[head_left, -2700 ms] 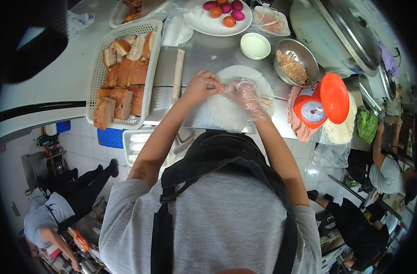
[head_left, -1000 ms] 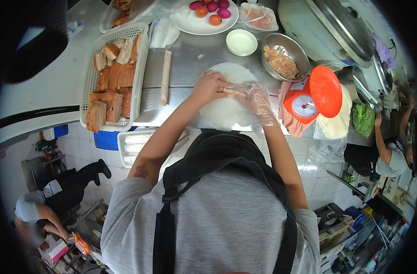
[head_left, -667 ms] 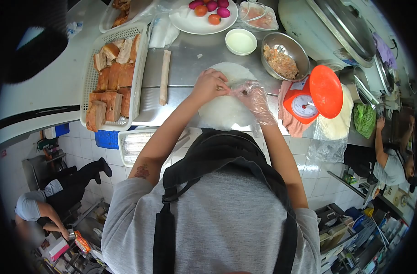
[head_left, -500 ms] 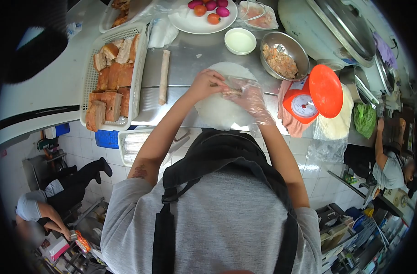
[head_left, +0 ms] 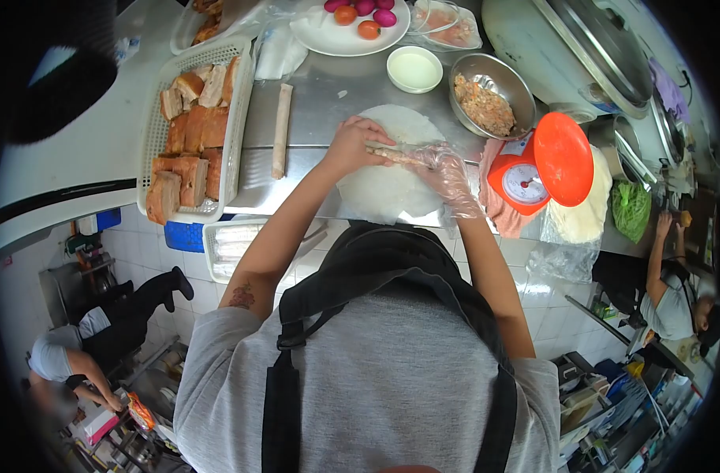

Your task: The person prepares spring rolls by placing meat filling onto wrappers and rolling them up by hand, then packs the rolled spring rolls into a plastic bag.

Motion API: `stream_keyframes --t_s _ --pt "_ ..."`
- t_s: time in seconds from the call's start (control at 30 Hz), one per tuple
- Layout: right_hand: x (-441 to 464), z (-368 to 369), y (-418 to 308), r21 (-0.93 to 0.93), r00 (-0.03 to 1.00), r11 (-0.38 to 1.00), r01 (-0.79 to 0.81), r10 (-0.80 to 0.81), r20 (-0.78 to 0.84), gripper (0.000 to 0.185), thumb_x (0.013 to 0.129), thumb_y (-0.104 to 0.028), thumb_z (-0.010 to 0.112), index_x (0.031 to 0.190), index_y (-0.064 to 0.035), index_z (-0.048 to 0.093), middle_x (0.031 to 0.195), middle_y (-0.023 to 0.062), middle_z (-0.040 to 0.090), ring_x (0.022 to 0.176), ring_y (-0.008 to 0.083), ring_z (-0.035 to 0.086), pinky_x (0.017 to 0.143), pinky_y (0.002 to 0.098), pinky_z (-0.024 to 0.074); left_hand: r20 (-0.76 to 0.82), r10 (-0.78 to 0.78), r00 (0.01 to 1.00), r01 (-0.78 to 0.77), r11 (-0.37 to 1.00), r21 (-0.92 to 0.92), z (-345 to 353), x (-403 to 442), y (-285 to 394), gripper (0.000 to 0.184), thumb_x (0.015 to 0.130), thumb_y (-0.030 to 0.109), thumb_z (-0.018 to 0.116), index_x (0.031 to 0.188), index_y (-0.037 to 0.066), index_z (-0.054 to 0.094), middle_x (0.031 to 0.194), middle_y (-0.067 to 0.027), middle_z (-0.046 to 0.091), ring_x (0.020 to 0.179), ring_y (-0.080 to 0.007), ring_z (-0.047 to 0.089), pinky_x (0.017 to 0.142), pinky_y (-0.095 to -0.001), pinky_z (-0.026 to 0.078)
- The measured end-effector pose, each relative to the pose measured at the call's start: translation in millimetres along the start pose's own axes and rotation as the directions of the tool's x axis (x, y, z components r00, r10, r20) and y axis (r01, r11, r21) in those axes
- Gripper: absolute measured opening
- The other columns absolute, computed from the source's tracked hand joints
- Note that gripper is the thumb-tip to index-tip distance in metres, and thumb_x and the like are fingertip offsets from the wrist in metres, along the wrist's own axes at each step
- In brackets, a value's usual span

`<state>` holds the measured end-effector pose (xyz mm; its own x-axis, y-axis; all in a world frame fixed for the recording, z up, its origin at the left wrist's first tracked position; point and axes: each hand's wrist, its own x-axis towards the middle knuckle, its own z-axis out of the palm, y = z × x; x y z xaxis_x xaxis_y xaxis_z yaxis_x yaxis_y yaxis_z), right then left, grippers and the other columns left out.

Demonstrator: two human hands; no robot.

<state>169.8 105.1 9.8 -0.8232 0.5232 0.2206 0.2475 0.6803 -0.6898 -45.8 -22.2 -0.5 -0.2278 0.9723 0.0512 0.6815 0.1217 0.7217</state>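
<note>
Round translucent wrapper sheets [head_left: 384, 193] lie on the steel counter before me, apparently overlapping. Across their middle runs a thin strip of minced meat filling [head_left: 395, 155]. The bare fingers of my left hand [head_left: 355, 147] close around its left end. At the right end, my right hand [head_left: 448, 175], in a clear plastic glove, pinches the strip with its fingertips. A finished pale roll [head_left: 281, 132] lies to the left of my hands. Beyond them stand a steel bowl of minced filling [head_left: 483, 104] and a small white bowl of pale liquid [head_left: 414, 70].
At left is a white basket [head_left: 242, 134] of roasted pork slabs. A plate [head_left: 352, 44] of tomatoes and purple items stands at the back. To the right are a red scale [head_left: 526, 183] and a large lidded pot [head_left: 518, 35]. Two other people work farther off.
The hands have moved slightly apart along the filling strip, exposing more of it. My right hand has shifted a little right and down. At far right, the other person now holds something brown.
</note>
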Motion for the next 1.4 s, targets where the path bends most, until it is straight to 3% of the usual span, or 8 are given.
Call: stream_keyframes --t_s 0.27,0.47,0.57,0.97,1.17,1.27,1.37,1.4 --pt "-11 -7 18 0.093 0.995 0.99 -0.102 0.099 0.031 0.028 0.075 -0.018 0.084 0.102 -0.0103 0.081 0.096 0.0111 0.074 0.097 0.0308 0.065 0.09 0.0423 0.051 -0.04 0.056 0.998 -0.046 0.976 0.213 6 1 24 0.031 0.063 0.039 0.09 0.092 0.028 0.084 0.101 0.0052 0.059 0.108 -0.0217 0.051 0.092 -0.0395 0.035" --pt "-16 -24 12 0.044 0.998 0.997 -0.066 0.065 0.021 0.032 0.076 -0.021 0.084 0.106 -0.0103 0.08 0.102 0.0128 0.073 0.101 0.0314 0.064 0.091 0.0427 0.0507 -0.036 0.077 0.996 -0.066 0.965 0.256 9 -1 21 0.033 0.066 0.04 0.089 0.096 0.029 0.084 0.103 0.0045 0.06 0.111 -0.0219 0.051 0.097 -0.0415 0.036" --pt "-20 -25 22 0.069 0.986 0.985 -0.156 0.151 0.074 0.034 0.076 -0.023 0.084 0.108 -0.0114 0.08 0.101 0.0124 0.073 0.103 0.0311 0.064 0.092 0.0427 0.0502 -0.054 0.063 0.997 -0.049 0.97 0.239 6 -5 29 0.037 0.066 0.038 0.089 0.102 0.028 0.083 0.106 0.0042 0.061 0.112 -0.0224 0.052 0.1 -0.0431 0.036" --pt "-24 -52 -6 -0.029 0.995 0.996 -0.081 0.079 -0.065 0.042 0.076 -0.026 0.084 0.113 -0.008 0.077 0.105 0.0147 0.073 0.101 0.0334 0.066 0.091 0.0443 0.0497 -0.068 0.261 0.963 -0.256 0.964 0.073 49 18 59 0.025 0.074 0.03 0.084 0.099 0.028 0.083 0.099 0.0061 0.066 0.104 -0.0202 0.057 0.095 -0.0387 0.04" --pt "-54 -52 28 -0.149 0.935 0.924 -0.352 0.354 -0.012 0.035 0.078 -0.026 0.082 0.109 -0.0105 0.078 0.092 0.0206 0.072 0.086 0.0365 0.068 0.076 0.0452 0.0534 -0.012 0.277 0.961 -0.275 0.956 0.102 58 31 63 0.016 0.075 0.032 0.082 0.089 0.026 0.084 0.099 0.0068 0.066 0.103 -0.0191 0.057 0.093 -0.0378 0.04" --pt "-50 -47 25 -0.117 0.968 0.96 -0.253 0.252 -0.024 0.033 0.079 -0.027 0.081 0.107 -0.0101 0.078 0.087 0.0215 0.071 0.081 0.0371 0.068 0.074 0.0458 0.0536 0.032 0.329 0.944 -0.33 0.932 0.153 60 38 65 0.015 0.075 0.032 0.082 0.089 0.026 0.084 0.1 0.0066 0.067 0.105 -0.0193 0.057 0.096 -0.0383 0.039" --pt "-42 -49 15 -0.096 0.913 0.911 -0.402 0.407 0.038 0.033 0.08 -0.027 0.08 0.109 -0.0103 0.078 0.092 0.019 0.072 0.087 0.0358 0.067 0.08 0.0448 0.053 0.008 0.285 0.958 -0.285 0.953 0.107 58 37 63 0.017 0.075 0.033 0.082 0.091 0.026 0.084 0.103 0.006 0.067 0.107 -0.0196 0.056 0.099 -0.0387 0.037" --pt "-41 -52 10 -0.096 0.944 0.94 -0.327 0.329 0.006 0.034 0.08 -0.027 0.08 0.11 -0.0105 0.077 0.094 0.0183 0.072 0.09 0.0353 0.067 0.082 0.0452 0.0523 -0.001 0.269 0.963 -0.267 0.957 0.114 54 34 63 0.018 0.075 0.033 0.082 0.091 0.027 0.084 0.103 0.0058 0.067 0.108 -0.0196 0.056 0.099 -0.039 0.037"
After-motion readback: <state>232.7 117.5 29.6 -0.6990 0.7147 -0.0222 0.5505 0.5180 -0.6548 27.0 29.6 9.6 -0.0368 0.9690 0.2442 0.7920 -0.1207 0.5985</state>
